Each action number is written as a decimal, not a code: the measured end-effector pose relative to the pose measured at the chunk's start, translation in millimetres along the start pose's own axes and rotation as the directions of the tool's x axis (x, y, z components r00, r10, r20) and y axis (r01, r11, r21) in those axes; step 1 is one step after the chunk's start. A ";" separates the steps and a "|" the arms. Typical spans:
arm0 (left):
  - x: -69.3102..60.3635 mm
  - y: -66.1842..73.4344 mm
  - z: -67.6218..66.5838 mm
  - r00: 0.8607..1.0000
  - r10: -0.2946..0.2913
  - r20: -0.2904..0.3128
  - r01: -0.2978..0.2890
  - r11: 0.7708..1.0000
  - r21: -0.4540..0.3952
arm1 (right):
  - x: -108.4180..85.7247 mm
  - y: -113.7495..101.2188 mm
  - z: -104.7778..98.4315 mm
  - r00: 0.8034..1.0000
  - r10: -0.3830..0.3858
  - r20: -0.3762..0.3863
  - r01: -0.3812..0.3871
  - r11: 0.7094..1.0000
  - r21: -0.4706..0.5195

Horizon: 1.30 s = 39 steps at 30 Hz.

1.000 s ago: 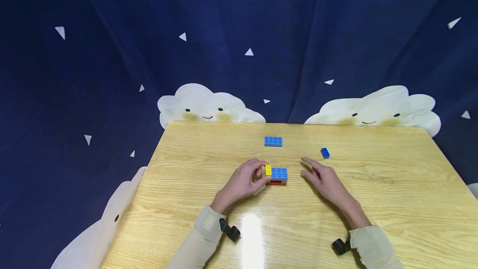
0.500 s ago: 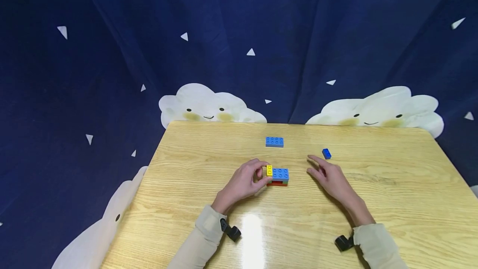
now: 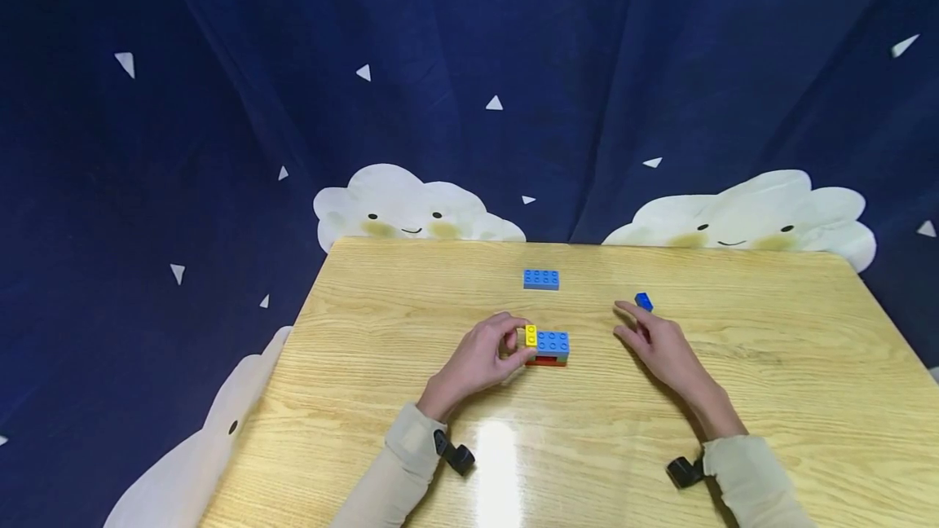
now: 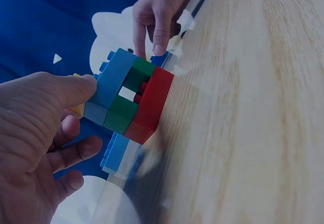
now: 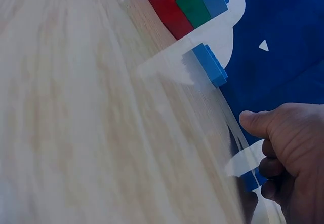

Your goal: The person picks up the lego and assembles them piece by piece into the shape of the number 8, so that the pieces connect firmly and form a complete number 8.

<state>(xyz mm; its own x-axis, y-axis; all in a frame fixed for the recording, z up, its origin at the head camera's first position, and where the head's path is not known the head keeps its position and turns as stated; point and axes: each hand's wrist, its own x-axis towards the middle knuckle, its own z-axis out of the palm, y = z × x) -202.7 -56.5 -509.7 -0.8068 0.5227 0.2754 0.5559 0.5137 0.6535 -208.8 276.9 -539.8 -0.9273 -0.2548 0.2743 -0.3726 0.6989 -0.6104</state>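
Left hand (image 3: 477,357): grip pinched the yellow brick (image 3: 531,335) at the left end of the brick stack (image 3: 555,347), on the counter (image 3: 367,308). Built so far: red base (image 4: 154,102), green bricks (image 4: 121,111), blue layer (image 4: 114,79). Yellow looked seated on top; thumb partly hid the joint. Right hand (image 3: 666,358), right of the stack: grip released, nothing in it. Left over, my read: dark-blue brick (image 3: 643,300) beyond and right of the stack, eight-stud blue brick (image 3: 541,280) behind the stack.

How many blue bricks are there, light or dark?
3. One light blue brick sits in the stack, under the yellow brick; another light blue brick lies loose beyond it; a small dark blue brick is near the right hand. The stack might hide more.
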 end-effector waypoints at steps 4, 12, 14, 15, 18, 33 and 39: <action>-0.5 -0.3 -0.1 1.000 -0.008 0.001 0.008 1.000 -0.002 | 1.4 4.5 -1.8 1.000 0.005 0.000 -0.005 1.000 -0.014; -0.2 -0.3 -0.9 1.000 -0.010 0.001 0.010 1.000 0.002 | 2.7 12.9 -5.0 1.000 0.007 -0.020 -0.007 1.000 -0.017; -0.3 -0.9 -0.7 1.000 -0.006 -0.001 0.006 1.000 0.003 | 3.3 14.1 -5.5 1.000 0.004 -0.028 -0.005 1.000 -0.021; -0.3 -1.1 -0.5 1.000 -0.005 -0.002 0.005 1.000 0.005 | 3.7 14.7 -5.7 0.999 0.005 -0.032 -0.006 1.000 -0.022; -0.8 -1.0 -0.4 1.000 -0.005 -0.003 0.005 1.000 0.003 | 4.7 16.0 -6.2 0.999 0.007 -0.041 -0.008 1.000 -0.030; -0.4 -0.5 0.8 1.000 -0.012 -0.001 0.012 1.000 0.003 | 11.5 27.7 -12.1 0.998 0.015 -0.057 -0.018 0.999 -0.049; -0.3 -0.5 0.4 1.000 -0.016 0.005 0.016 1.000 0.006 | 13.3 31.5 -15.1 0.999 0.031 -0.045 -0.033 0.998 -0.047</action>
<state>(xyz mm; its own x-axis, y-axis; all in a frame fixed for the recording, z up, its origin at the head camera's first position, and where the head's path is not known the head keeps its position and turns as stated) -202.6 -56.6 -510.4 -0.8144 0.5181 0.2614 0.5444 0.5260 0.6534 -232.4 305.6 -544.1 -0.9357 -0.2031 0.2886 -0.3401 0.7375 -0.5835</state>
